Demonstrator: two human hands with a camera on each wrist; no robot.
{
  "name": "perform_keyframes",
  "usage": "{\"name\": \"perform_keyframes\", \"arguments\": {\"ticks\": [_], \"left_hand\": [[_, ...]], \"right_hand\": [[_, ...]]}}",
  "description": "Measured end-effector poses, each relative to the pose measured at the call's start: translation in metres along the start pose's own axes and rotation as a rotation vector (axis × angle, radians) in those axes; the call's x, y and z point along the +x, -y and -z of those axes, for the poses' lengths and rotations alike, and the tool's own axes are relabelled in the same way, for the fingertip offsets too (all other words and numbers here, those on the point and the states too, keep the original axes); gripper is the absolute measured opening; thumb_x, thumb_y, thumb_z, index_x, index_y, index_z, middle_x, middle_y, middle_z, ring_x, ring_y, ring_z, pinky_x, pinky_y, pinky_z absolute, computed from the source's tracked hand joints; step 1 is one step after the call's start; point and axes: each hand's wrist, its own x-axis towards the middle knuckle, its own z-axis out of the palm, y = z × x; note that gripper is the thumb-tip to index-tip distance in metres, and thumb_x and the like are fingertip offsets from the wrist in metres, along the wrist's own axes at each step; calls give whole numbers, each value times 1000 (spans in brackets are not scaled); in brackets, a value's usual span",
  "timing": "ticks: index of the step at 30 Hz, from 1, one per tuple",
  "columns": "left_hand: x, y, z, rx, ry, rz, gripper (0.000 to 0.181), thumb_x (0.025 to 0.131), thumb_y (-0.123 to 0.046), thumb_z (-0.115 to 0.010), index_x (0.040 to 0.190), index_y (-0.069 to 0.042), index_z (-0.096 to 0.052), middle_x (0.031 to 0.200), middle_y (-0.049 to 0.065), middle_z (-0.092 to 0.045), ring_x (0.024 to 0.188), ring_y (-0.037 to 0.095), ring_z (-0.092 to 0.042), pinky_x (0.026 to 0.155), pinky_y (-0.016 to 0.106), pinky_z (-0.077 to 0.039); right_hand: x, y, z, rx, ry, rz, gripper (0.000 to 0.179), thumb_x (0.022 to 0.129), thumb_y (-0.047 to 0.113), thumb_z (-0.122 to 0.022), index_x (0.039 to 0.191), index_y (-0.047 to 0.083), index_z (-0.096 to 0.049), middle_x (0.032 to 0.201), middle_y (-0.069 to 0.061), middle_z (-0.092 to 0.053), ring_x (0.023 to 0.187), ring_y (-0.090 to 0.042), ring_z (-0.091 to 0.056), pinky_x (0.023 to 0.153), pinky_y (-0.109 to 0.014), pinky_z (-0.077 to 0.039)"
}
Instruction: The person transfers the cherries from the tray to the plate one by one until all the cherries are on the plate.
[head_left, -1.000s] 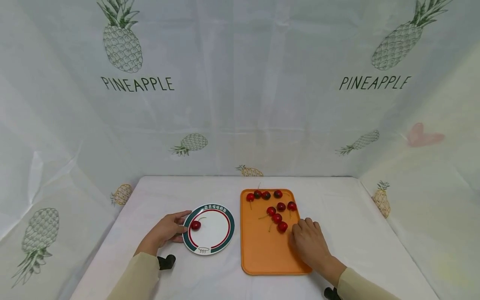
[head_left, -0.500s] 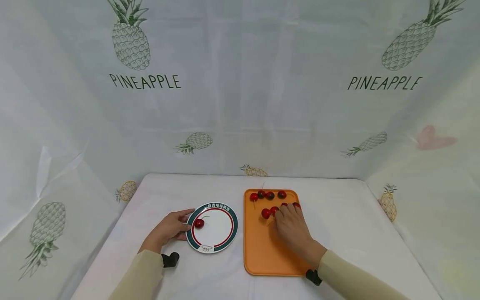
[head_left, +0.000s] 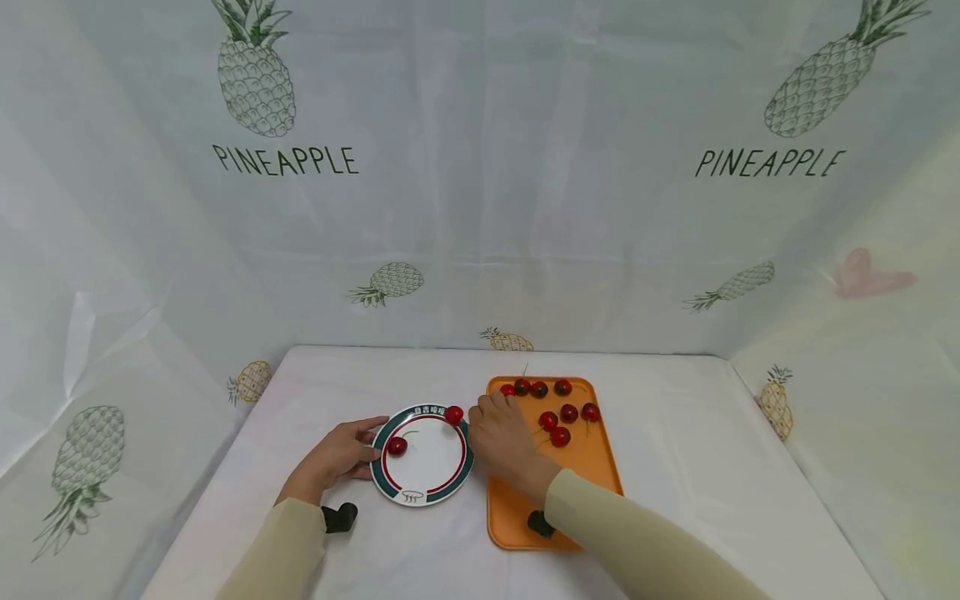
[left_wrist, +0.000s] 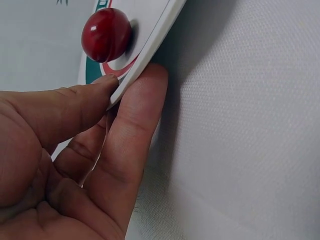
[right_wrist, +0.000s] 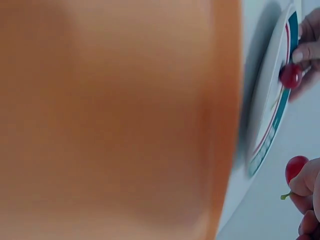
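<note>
My left hand [head_left: 341,454] pinches the near-left rim of a white plate [head_left: 427,467] with a green band and red ring, thumb on top and fingers beneath. One dark red cherry [left_wrist: 106,35] with a stem lies on the plate close to that thumb. My right hand [head_left: 504,437] is between plate and tray, pinching a bright red cherry [right_wrist: 296,169] by thumb and fingertips, its short green stem sticking out. In the head view this cherry overlaps the plate's upper right rim. Something red shows at the bottom edge of the right wrist view, mostly hidden by the fingers.
An orange tray [head_left: 517,521] lies right of the plate, partly under the right forearm. Several cherries [head_left: 560,437] sit on its far half, some with stems. A white cloth [head_left: 675,467] covers the table, with pineapple-printed sheeting [head_left: 525,208] behind and at the sides.
My right hand went from the tray's right side in among the cherries, then left to the plate with one cherry pinched. My left hand keeps its grip on the plate.
</note>
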Motion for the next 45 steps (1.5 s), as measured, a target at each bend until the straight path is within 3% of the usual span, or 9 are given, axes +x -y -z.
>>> {"name": "perform_keyframes", "arguments": {"ticks": [8,18,37,45], "left_hand": [[0,2,2,-22,11,-1,66,94,7,-70,155,-12,-53,130,21,-61,80,22,-69,70,36,-65],[1,2,2,-27,3,-5,66,94,6,-70,155,-14,-54,132,21,-60,81,21,-68,70,35,-65],[-1,1,3,-26,9,-11,66,93,5,-72,154,-13,-55,125,19,-63,77,21,-69,69,35,-65],[-2,1,3,-14,3,-4,66,94,4,-71,155,-14,-55,129,20,-63,77,21,-70,70,35,-65]], "right_hand": [[36,41,-16,-8,16,23,26,100,33,-68,106,8,-73,92,-2,-58,90,-22,-46,81,-33,-43],[54,66,-25,-4,96,-1,40,102,42,-66,125,9,-72,103,-3,-63,96,-22,-49,85,-32,-47],[54,73,-31,-8,124,-3,35,107,38,-59,125,10,-71,104,-2,-62,96,-21,-49,85,-32,-46],[51,66,-29,31,89,-9,38,103,42,-63,121,9,-71,102,-3,-61,98,-22,-49,87,-34,-48]]}}
